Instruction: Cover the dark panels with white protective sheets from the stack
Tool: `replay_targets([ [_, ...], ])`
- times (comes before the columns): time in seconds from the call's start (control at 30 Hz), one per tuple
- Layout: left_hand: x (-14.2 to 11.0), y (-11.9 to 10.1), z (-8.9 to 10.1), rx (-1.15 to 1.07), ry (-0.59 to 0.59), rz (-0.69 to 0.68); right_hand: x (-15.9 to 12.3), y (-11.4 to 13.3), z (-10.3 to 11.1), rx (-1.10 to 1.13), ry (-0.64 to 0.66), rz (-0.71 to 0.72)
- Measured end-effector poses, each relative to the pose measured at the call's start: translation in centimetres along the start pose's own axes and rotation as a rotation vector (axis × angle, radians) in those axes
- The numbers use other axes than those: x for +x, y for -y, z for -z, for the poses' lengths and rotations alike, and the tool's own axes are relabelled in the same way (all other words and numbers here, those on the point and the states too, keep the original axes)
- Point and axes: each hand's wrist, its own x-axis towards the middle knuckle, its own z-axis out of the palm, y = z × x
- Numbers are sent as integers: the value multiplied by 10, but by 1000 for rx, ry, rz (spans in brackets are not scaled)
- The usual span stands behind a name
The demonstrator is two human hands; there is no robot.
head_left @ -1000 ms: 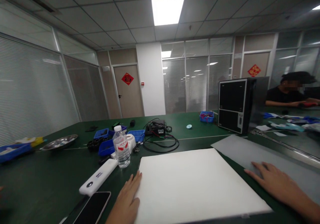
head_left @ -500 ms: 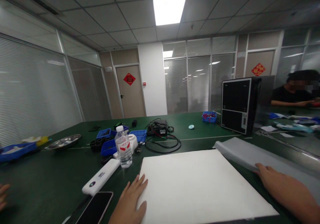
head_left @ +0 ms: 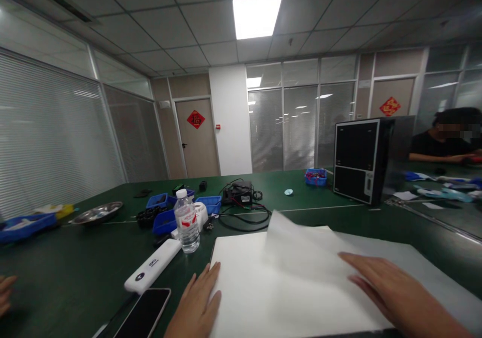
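Green tabletop (head_left: 75, 272) holds white paper (head_left: 241, 283). Left hand (head_left: 196, 305) lies on it, thumb spread. Right hand (head_left: 399, 290) meets 1 curling sheet (head_left: 295, 247); can't tell if pinching. Fast tugs could crease it.

Looks like an office workroom, built around a long green-topped bench (head_left: 75, 272).
Shows its office side in the gridded tile ceiling (head_left: 211, 29) with a bright square light panel (head_left: 257, 16), the glass partitions (head_left: 299, 72) with slatted blinds (head_left: 263, 137), and the pale brown doors (head_left: 199, 149) bearing red paper diamonds (head_left: 196, 119); shows its workroom side toward the bench's far edge, in blue plastic bins (head_left: 164, 222), a black electrical unit (head_left: 238, 194) with looped cables (head_left: 243, 231), and an upright black computer tower (head_left: 356, 152) toward the right. Includes, beyond the tower, a person in a dark top (head_left: 433, 145) at a cluttered work surface (head_left: 457, 217).
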Motion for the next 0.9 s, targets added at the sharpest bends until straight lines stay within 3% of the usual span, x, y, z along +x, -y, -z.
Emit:
replay_targets([
  [0.1,1,5,-3,-26,7,-10,-7,26,-8,68,165,134],
  [0.17,3,7,-4,-19,25,-13,-8,22,-9,36,206,139],
  [0.3,5,8,-7,23,20,-21,2,-19,-3,-92,194,-15],
  [0.4,6,7,-9,40,-1,-27,7,-50,1,-76,276,-110],
  [0.5,6,5,-9,43,1,-22,5,-61,-2,-25,320,-148],
  [0.9,3,-4,1,76,39,-23,-8,0,-14,84,431,22],
])
